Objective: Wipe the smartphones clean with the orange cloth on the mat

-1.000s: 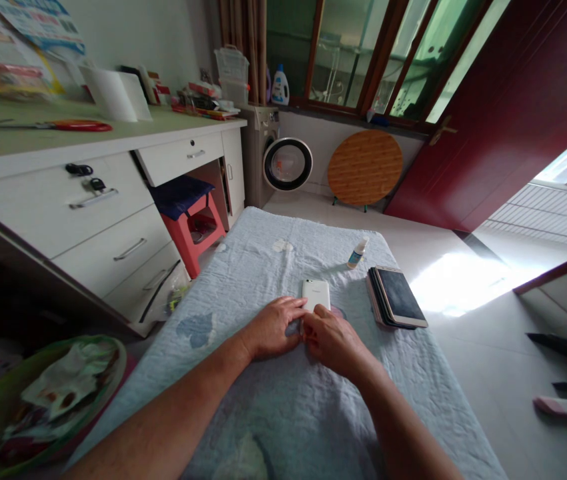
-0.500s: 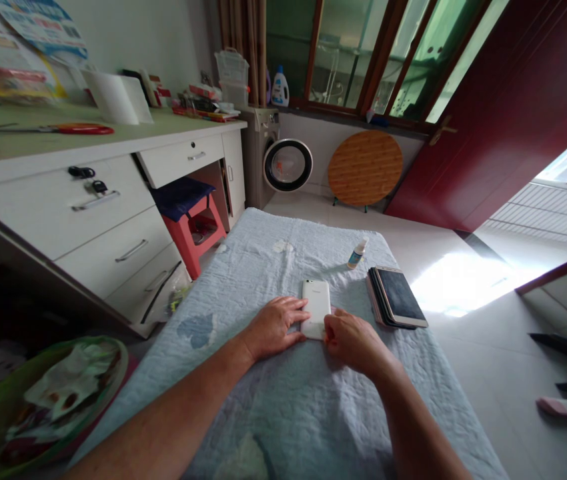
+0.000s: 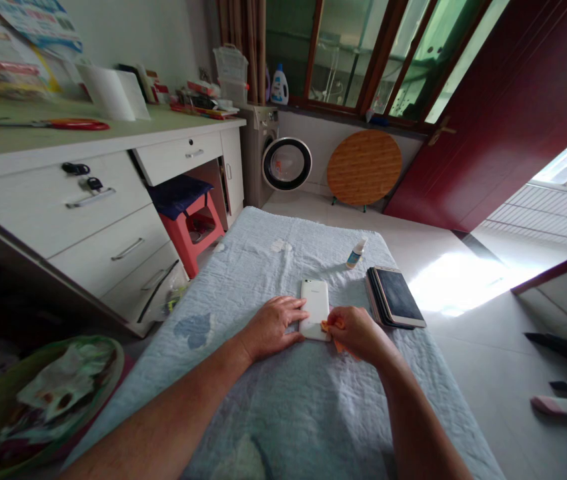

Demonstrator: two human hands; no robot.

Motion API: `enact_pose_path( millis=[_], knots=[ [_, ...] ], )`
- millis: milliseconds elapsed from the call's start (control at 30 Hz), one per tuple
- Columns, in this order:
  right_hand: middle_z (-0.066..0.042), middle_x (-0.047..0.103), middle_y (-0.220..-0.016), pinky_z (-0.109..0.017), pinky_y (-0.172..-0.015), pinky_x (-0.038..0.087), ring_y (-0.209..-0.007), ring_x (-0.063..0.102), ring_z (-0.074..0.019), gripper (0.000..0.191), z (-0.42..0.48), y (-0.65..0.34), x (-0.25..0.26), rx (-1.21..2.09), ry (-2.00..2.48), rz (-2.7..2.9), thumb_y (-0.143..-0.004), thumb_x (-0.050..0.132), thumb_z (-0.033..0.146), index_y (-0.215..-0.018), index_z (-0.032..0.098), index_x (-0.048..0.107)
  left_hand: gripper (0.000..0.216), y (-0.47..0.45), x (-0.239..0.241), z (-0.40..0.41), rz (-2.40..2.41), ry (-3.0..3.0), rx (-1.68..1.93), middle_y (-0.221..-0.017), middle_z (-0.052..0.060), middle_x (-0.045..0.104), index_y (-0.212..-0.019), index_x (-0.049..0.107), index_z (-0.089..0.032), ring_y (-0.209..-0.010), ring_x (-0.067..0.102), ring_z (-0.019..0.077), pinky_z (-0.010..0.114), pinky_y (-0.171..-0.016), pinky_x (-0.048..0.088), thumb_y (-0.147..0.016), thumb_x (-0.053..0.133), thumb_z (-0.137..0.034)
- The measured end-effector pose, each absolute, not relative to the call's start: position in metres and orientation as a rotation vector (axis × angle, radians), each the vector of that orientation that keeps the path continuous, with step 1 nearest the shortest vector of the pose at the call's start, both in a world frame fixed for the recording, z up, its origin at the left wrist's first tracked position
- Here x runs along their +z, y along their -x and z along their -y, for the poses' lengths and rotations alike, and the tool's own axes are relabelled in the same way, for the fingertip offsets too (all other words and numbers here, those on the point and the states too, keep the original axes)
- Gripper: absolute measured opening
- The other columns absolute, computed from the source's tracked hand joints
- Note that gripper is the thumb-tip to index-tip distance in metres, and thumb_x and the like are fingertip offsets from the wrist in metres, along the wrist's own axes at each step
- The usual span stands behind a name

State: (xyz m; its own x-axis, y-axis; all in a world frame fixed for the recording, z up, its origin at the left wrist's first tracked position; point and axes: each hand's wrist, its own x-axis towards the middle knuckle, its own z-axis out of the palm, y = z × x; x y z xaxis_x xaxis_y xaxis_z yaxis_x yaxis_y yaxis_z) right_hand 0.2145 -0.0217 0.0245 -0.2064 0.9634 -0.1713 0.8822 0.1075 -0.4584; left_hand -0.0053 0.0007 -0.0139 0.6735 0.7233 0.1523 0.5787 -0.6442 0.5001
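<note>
A white phone [image 3: 314,305] lies face down on a pale blue quilted cloth [image 3: 283,393] that covers a low table. My left hand [image 3: 272,325] rests flat beside the phone, fingers stretched out and touching its left edge. My right hand [image 3: 357,332] is closed on a small orange cloth [image 3: 332,333] at the phone's lower right corner. A stack of phones [image 3: 394,296] lies to the right, the top one screen up. A small bottle [image 3: 356,253] stands behind them.
White desk drawers [image 3: 113,220] with keys in a lock stand to the left, and a red stool [image 3: 191,223] is under the desk. A green basket of rubbish [image 3: 38,400] is at lower left. A washing machine [image 3: 276,160], a round wooden tabletop [image 3: 363,167] and a dark red door [image 3: 503,100] are behind.
My right hand slid from on top of the phone to its right side and now shows an orange cloth in its fingers. The left hand stayed at the phone's left edge.
</note>
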Motion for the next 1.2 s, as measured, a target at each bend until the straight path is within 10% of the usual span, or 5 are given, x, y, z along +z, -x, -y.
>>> enact_pose_path(
  millis=[767,1200],
  knots=[
    [-0.004,0.071,-0.079,-0.023,-0.061,0.046,-0.068,0.063,-0.0162,0.032,-0.024,-0.212,-0.016,0.518,1.860,1.538,-0.078,0.053,0.036,-0.097,0.018,0.071,0.042,0.005,-0.018,-0.002,-0.979,-2.488,0.510,-0.140,0.010,0.051,-0.119,0.063,-0.023,-0.125,0.049,0.0274,0.045,-0.107,0.034,-0.079,0.069,-0.029],
    [-0.001,0.063,-0.056,-0.017,-0.041,0.038,-0.044,0.053,-0.0092,0.024,0.003,-0.230,-0.002,1.057,1.839,1.609,-0.075,0.063,0.030,-0.091,0.014,0.071,0.042,0.004,-0.016,-0.001,-0.994,-2.479,0.492,-0.139,0.009,0.052,-0.121,0.062,-0.024,-0.125,0.049,0.0265,0.045,-0.108,0.033,-0.080,0.069,-0.030]
  ],
)
